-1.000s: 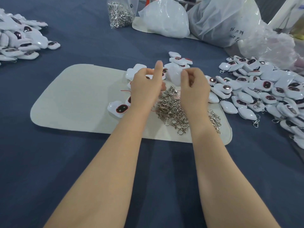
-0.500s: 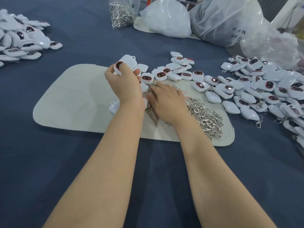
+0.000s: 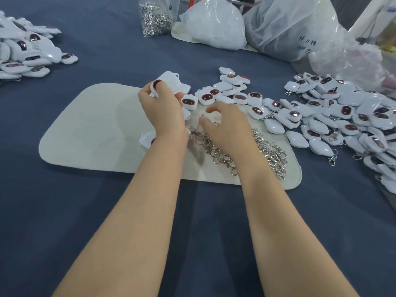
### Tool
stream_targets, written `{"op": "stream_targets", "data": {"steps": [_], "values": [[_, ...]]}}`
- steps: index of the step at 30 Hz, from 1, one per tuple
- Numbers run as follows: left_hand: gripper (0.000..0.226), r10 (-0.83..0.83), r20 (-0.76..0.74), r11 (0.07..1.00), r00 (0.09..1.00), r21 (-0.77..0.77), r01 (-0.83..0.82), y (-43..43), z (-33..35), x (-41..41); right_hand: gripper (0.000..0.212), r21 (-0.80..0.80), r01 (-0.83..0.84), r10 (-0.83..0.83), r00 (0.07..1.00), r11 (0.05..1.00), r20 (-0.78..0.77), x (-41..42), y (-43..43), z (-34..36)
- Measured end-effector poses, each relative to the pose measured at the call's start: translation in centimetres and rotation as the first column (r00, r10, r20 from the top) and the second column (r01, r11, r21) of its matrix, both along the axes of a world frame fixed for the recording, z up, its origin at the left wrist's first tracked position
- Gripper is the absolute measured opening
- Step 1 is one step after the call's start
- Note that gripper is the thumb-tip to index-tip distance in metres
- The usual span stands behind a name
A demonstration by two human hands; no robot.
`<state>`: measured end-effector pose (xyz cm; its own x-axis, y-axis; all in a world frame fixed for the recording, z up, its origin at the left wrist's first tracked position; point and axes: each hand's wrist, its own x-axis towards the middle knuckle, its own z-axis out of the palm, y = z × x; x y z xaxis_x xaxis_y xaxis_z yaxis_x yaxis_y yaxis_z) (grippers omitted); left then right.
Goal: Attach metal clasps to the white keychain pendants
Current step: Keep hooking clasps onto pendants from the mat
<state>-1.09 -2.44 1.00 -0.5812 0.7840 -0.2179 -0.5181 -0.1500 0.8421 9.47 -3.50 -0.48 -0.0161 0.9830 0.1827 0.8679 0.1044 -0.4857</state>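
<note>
Under our right hand (image 3: 227, 129): one loose heap of metal clasps (image 3: 267, 151), silvery split rings and swivel hooks tangled together, too many for us to count. Our right fingers curl down over the near end of the heap. Whether they pinch a ring we cannot tell, as the fingertips are blurred.

Held in our left hand (image 3: 162, 110), just left of the right: one white pendant (image 3: 170, 81), glossy plastic, rounded-square, with a dark oval window rimmed in red and a small loop at its far corner. Thumb and fingers grip it, raised off the mat.

Beneath both hands: one felt mat (image 3: 85, 133), cream, matt, round-cornered, lying on a dark blue cloth (image 3: 85, 221).

Below our left wrist: one further pendant (image 3: 146, 139), partly hidden.

Beyond the fingertips: a row of pendants (image 3: 214, 95), roughly a dozen, some face up, some face down.

Right of our right hand: one large heap of pendants (image 3: 342, 116), uncounted, several with clasps fitted.

Far left of our left hand: one second heap (image 3: 25, 52), same kind.

Far beyond the hands: one clear bag of clasps (image 3: 154, 18); one white plastic bag (image 3: 214, 26); one larger translucent bag (image 3: 289, 28), crinkled.
</note>
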Motion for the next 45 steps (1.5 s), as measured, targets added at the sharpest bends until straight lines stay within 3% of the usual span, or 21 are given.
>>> {"op": "stream_targets", "data": {"steps": [3, 9, 13, 15, 19, 23, 27, 32, 38, 42, 45], "values": [[0.010, -0.027, -0.016, 1.000, 1.000, 0.004, 0.027, -0.2, 0.1, 0.3, 0.025, -0.103, -0.147, 0.154, 0.986, 0.984, 0.070, -0.8, -0.1, -0.3], [0.010, -0.197, -0.056, 0.980, 0.979, 0.020, 0.199, -0.5, -0.1, 1.9, 0.019, -0.055, 0.116, -0.108, 0.986, 0.992, 0.126, 0.7, 0.5, -0.5], [0.010, -0.232, -0.114, 0.971, 0.966, 0.036, 0.237, -0.8, 0.1, 2.5, 0.016, 0.018, 0.111, -0.110, 0.993, 0.994, -0.034, 1.0, 0.4, -0.3], [0.009, -0.184, -0.131, 0.976, 0.974, 0.095, 0.197, -0.8, 0.7, 1.9, 0.030, 0.013, -0.012, 0.013, 0.999, 1.000, -0.044, 0.5, 0.2, 0.1], [0.007, -0.027, -0.133, 0.985, 0.991, 0.168, 0.049, -0.4, 1.8, -0.3, 0.089, -0.207, -0.249, 0.265, 0.963, 0.946, 0.053, -0.6, -0.7, 0.7], [0.009, 0.027, -0.108, 0.987, 0.994, 0.160, -0.010, -0.5, 1.9, -1.3, 0.086, -0.291, -0.202, 0.270, 0.938, 0.935, 0.217, -2.2, -1.3, -0.3], [0.008, 0.018, -0.116, 0.989, 0.993, 0.147, -0.001, -0.5, 1.6, -0.9, 0.093, -0.343, -0.121, 0.207, 0.952, 0.931, 0.226, -1.1, -1.1, 0.8], [0.008, -0.084, -0.145, 0.990, 0.986, 0.099, 0.099, -0.4, 0.8, 0.3, 0.067, -0.287, 0.044, 0.002, 0.988, 0.957, 0.157, 2.1, -0.4, 1.5], [0.009, -0.322, -0.124, 0.944, 0.939, 0.036, 0.329, -0.5, -0.6, 2.2, 0.017, -0.191, 0.064, -0.039, 0.990, 0.980, 0.133, 1.9, 0.2, 0.8], [0.009, -0.359, -0.159, 0.931, 0.920, 0.012, 0.365, -0.6, -1.2, 2.8, 0.010, -0.114, 0.080, -0.072, 0.995, 0.990, 0.071, 1.5, 0.6, 0.1], [0.013, -0.313, -0.272, 0.945, 0.910, 0.013, 0.328, -0.5, -1.8, 3.0, 0.008, -0.007, 0.123, -0.123, 0.986, 0.992, -0.115, 1.8, 0.8, -0.6]]}}
